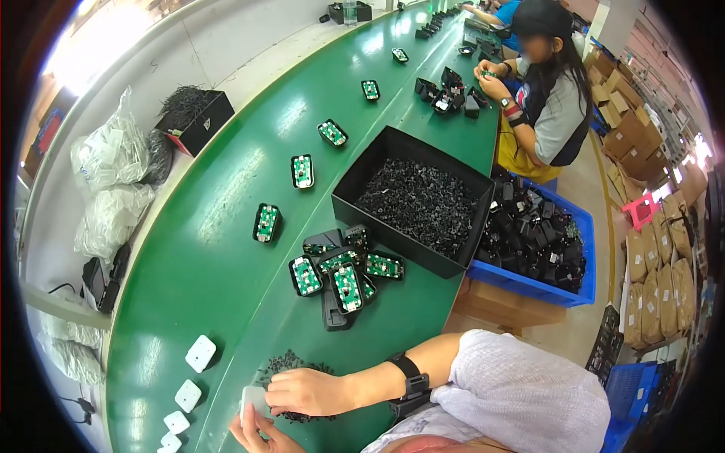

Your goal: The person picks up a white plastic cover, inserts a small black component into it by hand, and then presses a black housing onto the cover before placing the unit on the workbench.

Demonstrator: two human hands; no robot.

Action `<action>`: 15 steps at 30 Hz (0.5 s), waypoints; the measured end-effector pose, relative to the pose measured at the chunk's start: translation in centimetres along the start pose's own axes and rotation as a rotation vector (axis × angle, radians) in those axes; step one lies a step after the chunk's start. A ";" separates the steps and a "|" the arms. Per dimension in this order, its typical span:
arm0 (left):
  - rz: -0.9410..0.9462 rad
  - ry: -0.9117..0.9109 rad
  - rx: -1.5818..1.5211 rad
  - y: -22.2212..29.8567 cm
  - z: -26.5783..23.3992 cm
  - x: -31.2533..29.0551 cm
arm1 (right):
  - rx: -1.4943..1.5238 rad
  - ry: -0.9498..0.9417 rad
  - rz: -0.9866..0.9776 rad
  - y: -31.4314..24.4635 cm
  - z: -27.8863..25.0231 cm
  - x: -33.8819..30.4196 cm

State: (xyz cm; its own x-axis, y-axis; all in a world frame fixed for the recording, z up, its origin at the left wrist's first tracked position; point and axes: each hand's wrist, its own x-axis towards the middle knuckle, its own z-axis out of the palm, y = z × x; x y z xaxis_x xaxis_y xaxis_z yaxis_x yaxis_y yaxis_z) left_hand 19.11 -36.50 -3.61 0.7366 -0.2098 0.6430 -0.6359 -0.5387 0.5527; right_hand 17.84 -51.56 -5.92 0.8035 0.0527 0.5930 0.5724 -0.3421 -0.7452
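My left hand [263, 436] grips a small white plastic casing [251, 395] near the lower edge, fingers curled around its near side. Close against the casing, my right hand [302, 390] has its fingers bent and pressed together; what is in them, if anything, is hidden. Under and beyond the right hand lies a scattered pile of small black parts [291, 363] on the green table [185, 283]. Farther off sits a heap of black housings with green circuit boards [347, 287]. White square casings [201, 353] stand in a row at the left.
A large black box [400, 136] full of small black pieces stands beyond the heap. Next to it is a blue crate [529, 285] of black parts. Single boards in housings [266, 223] line the table. A co-worker [555, 98] sits at the far right, handling a board.
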 end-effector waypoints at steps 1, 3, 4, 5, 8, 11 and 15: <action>-0.022 -0.022 -0.043 0.1 0.0 -0.1 | -0.002 -0.005 -0.004 -0.1 0.0 0.0; -0.008 -0.051 -0.034 0.5 0.1 0.1 | 0.178 0.000 0.048 -0.1 0.2 0.0; 0.007 -0.087 -0.022 0.6 0.1 0.2 | 0.178 -0.004 0.045 -0.4 0.0 0.2; 0.008 -0.083 -0.022 0.5 0.2 0.1 | 0.252 0.021 0.082 -0.9 -0.4 0.4; -0.028 -0.073 -0.078 0.3 0.7 -0.1 | 0.369 0.077 0.126 -0.9 -0.6 0.8; -0.026 -0.106 -0.139 0.6 0.8 0.1 | 0.466 0.056 0.162 -0.5 -0.9 0.7; -0.036 -0.133 -0.135 0.6 0.2 -0.7 | 0.648 -0.052 0.311 -0.7 -1.2 0.4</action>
State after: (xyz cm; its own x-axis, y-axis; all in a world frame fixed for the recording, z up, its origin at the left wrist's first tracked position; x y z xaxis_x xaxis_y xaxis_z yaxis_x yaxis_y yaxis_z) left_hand 18.25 -36.84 -3.82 0.7775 -0.3033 0.5508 -0.6273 -0.4352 0.6458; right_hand 17.53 -52.45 -4.82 0.9425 0.0940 0.3208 0.2849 0.2761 -0.9179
